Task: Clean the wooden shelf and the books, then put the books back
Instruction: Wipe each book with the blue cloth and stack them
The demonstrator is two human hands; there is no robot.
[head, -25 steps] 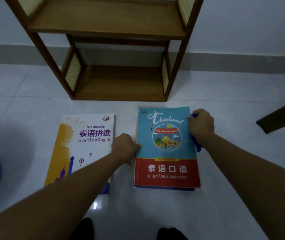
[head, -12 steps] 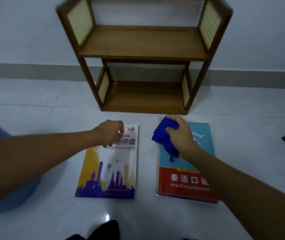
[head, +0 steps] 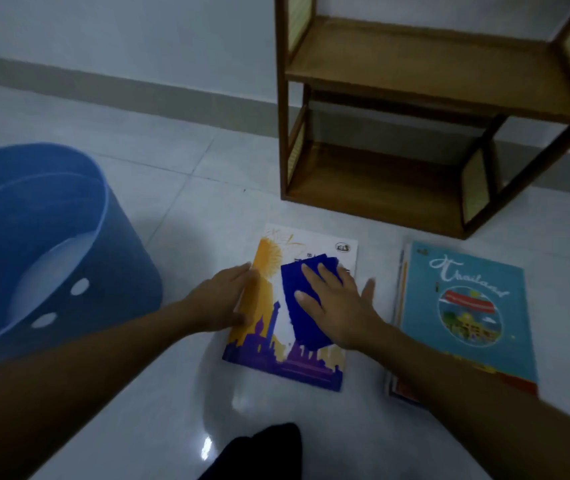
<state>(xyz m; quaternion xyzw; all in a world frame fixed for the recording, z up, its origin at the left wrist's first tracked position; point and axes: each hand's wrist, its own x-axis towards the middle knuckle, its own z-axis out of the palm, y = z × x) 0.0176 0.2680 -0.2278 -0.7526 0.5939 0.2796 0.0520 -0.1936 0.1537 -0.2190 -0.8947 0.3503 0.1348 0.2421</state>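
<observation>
Items on the floor: one wooden shelf (head: 425,133) with two bare tiers; one white-and-yellow book (head: 269,327) lying flat in front of it; one stack topped by a blue Thailand book (head: 463,313) just to its right; one blue cloth (head: 304,303); one blue bucket (head: 34,237) at far left. Your right hand (head: 335,306) lies flat, fingers spread, pressing the cloth onto the white-and-yellow book. Your left hand (head: 221,299), loosely open, steadies that book's left edge.

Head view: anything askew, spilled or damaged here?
Nothing stands out. The right hand presses a blue cloth flat on the white book, steadied by the left hand; no spill or damage shows.
</observation>
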